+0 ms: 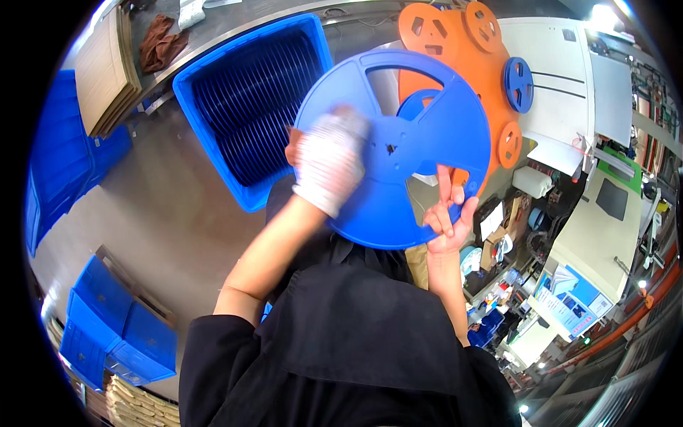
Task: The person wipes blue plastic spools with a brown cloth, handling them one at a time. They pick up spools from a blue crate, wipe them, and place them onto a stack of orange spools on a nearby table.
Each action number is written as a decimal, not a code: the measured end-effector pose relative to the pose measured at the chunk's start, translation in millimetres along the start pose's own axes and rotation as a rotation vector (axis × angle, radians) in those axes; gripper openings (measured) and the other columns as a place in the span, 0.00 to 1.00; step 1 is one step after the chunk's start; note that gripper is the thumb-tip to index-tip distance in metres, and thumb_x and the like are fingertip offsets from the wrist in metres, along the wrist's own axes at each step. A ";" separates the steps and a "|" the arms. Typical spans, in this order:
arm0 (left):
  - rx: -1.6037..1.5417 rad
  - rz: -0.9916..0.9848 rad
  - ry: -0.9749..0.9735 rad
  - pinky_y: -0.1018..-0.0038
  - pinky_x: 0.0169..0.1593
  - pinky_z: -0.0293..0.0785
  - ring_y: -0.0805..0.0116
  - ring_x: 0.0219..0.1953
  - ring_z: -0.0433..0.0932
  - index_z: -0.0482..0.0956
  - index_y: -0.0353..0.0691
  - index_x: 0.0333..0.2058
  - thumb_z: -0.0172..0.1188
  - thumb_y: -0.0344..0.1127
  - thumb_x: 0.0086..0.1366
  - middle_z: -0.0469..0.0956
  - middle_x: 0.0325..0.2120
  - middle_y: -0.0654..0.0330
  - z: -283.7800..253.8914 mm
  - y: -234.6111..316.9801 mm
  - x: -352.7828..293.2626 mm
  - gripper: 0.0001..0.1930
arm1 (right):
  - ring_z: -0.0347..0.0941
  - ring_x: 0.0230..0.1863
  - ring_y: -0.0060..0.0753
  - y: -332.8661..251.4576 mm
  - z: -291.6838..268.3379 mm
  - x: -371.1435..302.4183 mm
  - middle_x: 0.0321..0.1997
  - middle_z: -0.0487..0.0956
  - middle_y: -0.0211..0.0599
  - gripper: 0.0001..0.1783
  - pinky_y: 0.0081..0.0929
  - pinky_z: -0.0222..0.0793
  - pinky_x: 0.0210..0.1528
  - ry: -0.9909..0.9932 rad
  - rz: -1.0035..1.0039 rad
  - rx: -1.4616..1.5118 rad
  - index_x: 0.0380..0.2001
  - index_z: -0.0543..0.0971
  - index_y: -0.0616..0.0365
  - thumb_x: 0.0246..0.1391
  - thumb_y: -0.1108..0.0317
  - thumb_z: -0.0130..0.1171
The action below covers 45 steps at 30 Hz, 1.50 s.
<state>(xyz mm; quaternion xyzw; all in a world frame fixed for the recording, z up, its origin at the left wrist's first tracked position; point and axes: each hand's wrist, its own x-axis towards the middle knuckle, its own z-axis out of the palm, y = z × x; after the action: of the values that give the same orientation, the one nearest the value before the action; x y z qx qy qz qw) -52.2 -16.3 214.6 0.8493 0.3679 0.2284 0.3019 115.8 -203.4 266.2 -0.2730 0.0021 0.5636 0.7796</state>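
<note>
A large blue plastic reel [445, 132], with wide cut-out windows and a small centre hole, is held up in front of me. My right hand [449, 217], bare, grips it near the lower right rim, with fingers at a cut-out. My left hand [329, 167], in a white glove, lies against the left part of the reel's face and is smeared by motion. Brown cloth [292, 146] shows at the edges of the glove, bunched under the hand. How the left fingers close around it is blurred.
A blue crate [186, 89] packed with upright dark blue discs stands left of the reel. Behind are orange reels [429, 30] and a smaller blue reel [519, 85]. Another brown cloth [162, 44] and cardboard sheets [107, 71] lie upper left. Blue bins [117, 320] stand lower left.
</note>
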 end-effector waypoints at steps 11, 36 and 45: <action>-0.142 -0.256 0.077 0.64 0.46 0.73 0.56 0.40 0.77 0.76 0.39 0.48 0.58 0.33 0.60 0.79 0.42 0.55 28.1 -41.7 0.2 0.17 | 0.58 0.15 0.16 -30.6 -2.8 -1.8 0.74 0.48 0.43 0.25 0.17 0.53 0.18 0.187 -0.087 -0.182 0.42 0.72 0.58 0.61 0.45 0.49; -1.457 -1.187 -0.106 0.62 0.57 0.70 0.59 0.48 0.74 0.72 0.36 0.49 0.65 0.60 0.53 0.76 0.43 0.52 104.1 83.1 -98.6 0.35 | 0.69 0.50 0.42 -51.1 -324.0 95.7 0.43 0.73 0.41 0.29 0.39 0.62 0.52 0.003 0.219 -2.430 0.51 0.70 0.56 0.44 0.64 0.66; -1.572 -1.030 -0.164 0.62 0.59 0.66 0.59 0.50 0.72 0.70 0.37 0.51 0.60 0.58 0.58 0.74 0.45 0.56 93.8 102.3 -94.3 0.32 | 0.75 0.41 0.39 -194.7 -192.1 50.6 0.35 0.77 0.37 0.10 0.37 0.69 0.47 0.467 -0.533 -1.288 0.38 0.76 0.59 0.57 0.65 0.55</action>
<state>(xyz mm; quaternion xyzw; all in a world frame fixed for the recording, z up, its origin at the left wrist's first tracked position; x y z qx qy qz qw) -4.1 -176.5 201.7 0.1483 0.4160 0.1891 0.8770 364.1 -283.2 169.5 -0.7813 -0.2297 0.1716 0.5545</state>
